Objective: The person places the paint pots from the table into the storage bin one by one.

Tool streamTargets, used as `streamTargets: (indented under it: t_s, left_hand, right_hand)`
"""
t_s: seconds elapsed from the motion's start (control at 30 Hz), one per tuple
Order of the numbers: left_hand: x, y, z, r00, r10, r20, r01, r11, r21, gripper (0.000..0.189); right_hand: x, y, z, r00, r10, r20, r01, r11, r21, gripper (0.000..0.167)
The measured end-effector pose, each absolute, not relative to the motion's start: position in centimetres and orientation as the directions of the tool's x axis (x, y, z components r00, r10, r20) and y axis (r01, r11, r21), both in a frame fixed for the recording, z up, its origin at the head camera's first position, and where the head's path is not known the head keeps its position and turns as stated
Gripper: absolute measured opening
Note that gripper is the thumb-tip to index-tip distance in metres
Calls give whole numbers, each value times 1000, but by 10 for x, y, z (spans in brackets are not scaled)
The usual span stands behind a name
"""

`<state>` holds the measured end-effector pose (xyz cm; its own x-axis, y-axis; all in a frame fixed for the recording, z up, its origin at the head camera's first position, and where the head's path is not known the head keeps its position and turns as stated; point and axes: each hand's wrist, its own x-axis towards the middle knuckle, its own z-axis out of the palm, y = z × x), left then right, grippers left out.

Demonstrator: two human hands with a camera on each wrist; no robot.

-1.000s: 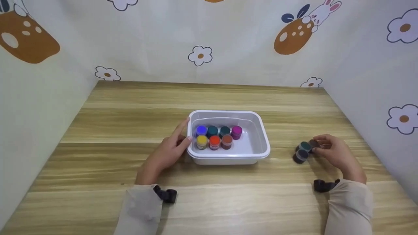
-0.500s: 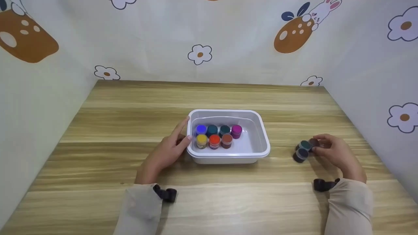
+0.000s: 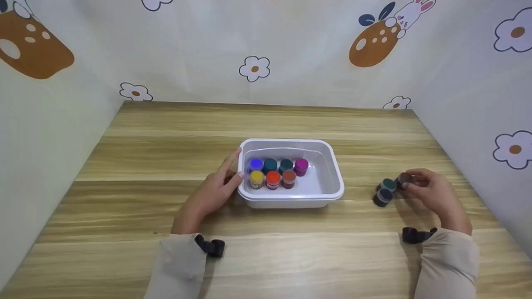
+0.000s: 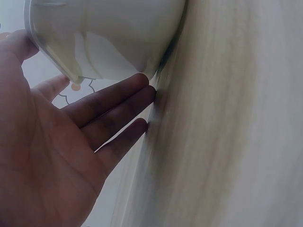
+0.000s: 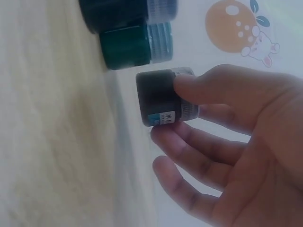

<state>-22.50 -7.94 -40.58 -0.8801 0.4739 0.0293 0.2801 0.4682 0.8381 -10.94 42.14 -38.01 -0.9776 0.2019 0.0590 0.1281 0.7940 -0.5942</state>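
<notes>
My right hand (image 3: 434,193) pinches a dark brown paint jar (image 3: 403,180) between thumb and fingers. In the right wrist view this small jar (image 5: 158,97) has a clear lid and a label, and a gap shows between it and the green jar. A green paint jar (image 3: 387,185) and a black paint jar (image 3: 383,197) stand close together just left of it on the table. My left hand (image 3: 208,195) touches the left rim of a white plastic tub (image 3: 291,203) with thumb and index finger. Its other fingers (image 4: 118,109) stretch loosely below the tub's wall in the left wrist view.
Inside the tub, several paint jars stand in two rows toward the left: a blue jar (image 3: 256,166), a magenta jar (image 3: 301,167), a yellow jar (image 3: 257,179), an orange-red jar (image 3: 273,179) and others. Patterned curtain walls (image 3: 199,54) enclose the wooden table (image 3: 291,253).
My right hand has shifted slightly right with the dark brown jar, drawing it away from the green jar. My left hand stays at the tub's rim.
</notes>
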Motion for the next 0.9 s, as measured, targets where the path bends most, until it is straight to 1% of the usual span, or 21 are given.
streamTargets:
  t_s: [0.2,0.37,0.5,0.7,0.9]
  left_hand:
    - [-225,-80,-405,-882,471,20,270,470,841,64]
    - [-225,-79,-406,-882,470,20,271,472,839,64]
    - [-224,-79,-406,-883,469,21,273,475,836,64]
    - [-224,-79,-405,-887,462,5,257,485,836,64]
    - [-225,-78,-405,-884,468,3,260,486,834,64]
  right_hand:
    - [-107,417,-369,-961,236,145,110,807,-580,46]
    - [-112,399,-355,-946,229,228,40,783,-620,45]
    - [-122,374,-343,-947,166,274,-54,760,-647,43]
    - [-141,336,-333,-958,32,284,-175,721,-671,37]
    - [-154,305,-328,-961,-51,271,-232,679,-696,35]
